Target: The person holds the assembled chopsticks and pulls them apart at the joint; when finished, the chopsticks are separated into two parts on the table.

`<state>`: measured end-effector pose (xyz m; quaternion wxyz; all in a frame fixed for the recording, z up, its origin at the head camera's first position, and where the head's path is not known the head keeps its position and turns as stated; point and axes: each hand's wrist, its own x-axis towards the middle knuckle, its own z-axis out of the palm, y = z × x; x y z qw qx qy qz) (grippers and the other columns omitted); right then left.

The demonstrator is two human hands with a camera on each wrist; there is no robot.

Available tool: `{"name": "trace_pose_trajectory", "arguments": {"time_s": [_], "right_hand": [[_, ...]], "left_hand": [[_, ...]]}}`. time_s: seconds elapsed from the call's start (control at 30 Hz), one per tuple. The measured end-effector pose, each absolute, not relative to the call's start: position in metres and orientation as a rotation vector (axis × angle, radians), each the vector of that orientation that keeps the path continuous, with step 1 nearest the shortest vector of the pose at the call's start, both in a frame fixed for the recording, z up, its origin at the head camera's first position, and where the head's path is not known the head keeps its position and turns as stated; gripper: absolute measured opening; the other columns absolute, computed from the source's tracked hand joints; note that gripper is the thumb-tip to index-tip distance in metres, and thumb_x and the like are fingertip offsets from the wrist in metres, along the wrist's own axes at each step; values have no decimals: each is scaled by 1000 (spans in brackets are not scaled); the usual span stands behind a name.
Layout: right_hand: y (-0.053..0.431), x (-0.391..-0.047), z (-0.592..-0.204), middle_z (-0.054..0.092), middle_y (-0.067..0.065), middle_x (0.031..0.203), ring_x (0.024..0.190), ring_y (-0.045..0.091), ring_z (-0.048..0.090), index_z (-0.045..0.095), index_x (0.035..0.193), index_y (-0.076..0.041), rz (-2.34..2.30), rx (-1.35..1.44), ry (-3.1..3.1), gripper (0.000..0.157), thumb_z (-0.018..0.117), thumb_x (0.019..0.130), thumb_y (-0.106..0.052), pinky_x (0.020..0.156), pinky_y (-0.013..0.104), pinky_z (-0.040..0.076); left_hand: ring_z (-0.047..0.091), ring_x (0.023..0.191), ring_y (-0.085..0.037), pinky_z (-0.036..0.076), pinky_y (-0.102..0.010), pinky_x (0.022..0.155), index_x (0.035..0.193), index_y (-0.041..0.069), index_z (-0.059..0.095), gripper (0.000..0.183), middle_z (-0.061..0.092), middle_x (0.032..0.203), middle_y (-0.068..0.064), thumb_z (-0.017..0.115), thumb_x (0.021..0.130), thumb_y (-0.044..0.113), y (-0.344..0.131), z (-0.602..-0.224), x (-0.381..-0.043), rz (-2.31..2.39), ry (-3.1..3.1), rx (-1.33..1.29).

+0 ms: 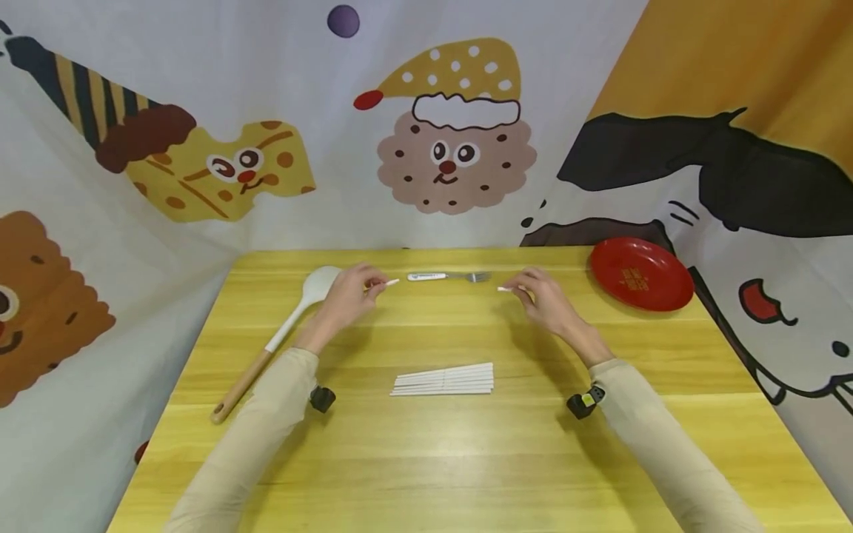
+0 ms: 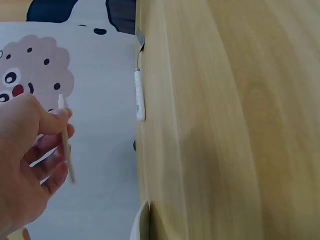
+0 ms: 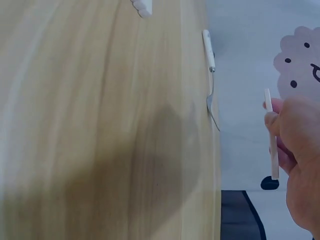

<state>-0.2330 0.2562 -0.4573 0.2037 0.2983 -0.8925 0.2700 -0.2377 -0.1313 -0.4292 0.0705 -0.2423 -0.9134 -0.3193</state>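
My left hand (image 1: 346, 296) pinches a short, thin white stick (image 2: 69, 155) between thumb and fingers, above the far side of the table near the ladle's bowl. Another short white stick (image 3: 273, 145) is pinched by my right hand (image 1: 548, 302), level with the left one and well apart from it. Between the two hands, a fork (image 1: 429, 277) with a white handle lies along the table's far edge. Closer to me, several longer white sticks (image 1: 443, 379) lie side by side in a flat, slightly fanned row.
On the left lies a white ladle (image 1: 286, 324) with a wooden handle end, its bowl partly behind my left hand. A red plate (image 1: 669, 285) with gold print sits at the far right corner. Behind the wooden table (image 1: 426, 474) hangs a cartoon-printed cloth (image 1: 320, 215).
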Motion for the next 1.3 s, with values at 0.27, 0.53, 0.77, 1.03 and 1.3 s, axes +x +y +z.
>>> {"name": "trace_pose_trajectory", "arguments": {"time_s": [0.27, 0.53, 0.77, 1.03, 1.3], "right_hand": [[250, -256, -460, 74, 14, 94, 89, 32, 65, 78, 99, -2, 752, 840, -2523, 16, 69, 90, 8, 80, 47, 52], [245, -271, -467, 75, 13, 98, 89, 29, 66, 78, 100, -4, 783, 759, -2669, 14, 69, 93, 2, 79, 44, 56], [236, -281, -474, 74, 14, 105, 97, 30, 67, 78, 103, -7, 816, 631, -2826, 16, 66, 95, 0, 86, 43, 58], [223, -289, -483, 72, 13, 101, 92, 27, 65, 79, 103, -8, 819, 603, -2897, 13, 69, 94, -4, 82, 40, 57], [221, -288, -496, 68, 11, 97, 89, 25, 62, 79, 102, -9, 886, 546, -2909, 14, 70, 93, -2, 81, 39, 56]], "left_hand": [[68, 92, -24, 57, -37, 81, 108, 4, 77, 15, 73, 102, -10, 68, 97, 9, -108, -431, -258, -937, -2832, -776], [67, 93, -23, 57, -36, 81, 105, 6, 75, 12, 72, 104, -10, 68, 97, 10, -89, -443, -276, -908, -2907, -763], [66, 99, -23, 56, -36, 87, 106, 7, 75, 12, 71, 108, -8, 68, 97, 10, -80, -456, -285, -912, -2992, -718], [65, 99, -25, 56, -37, 89, 104, 5, 75, 12, 70, 106, -10, 66, 97, 7, -78, -469, -290, -909, -3011, -742], [62, 96, -23, 56, -35, 88, 106, 5, 74, 13, 68, 103, -9, 66, 96, 4, -73, -483, -293, -938, -3039, -751]]}}
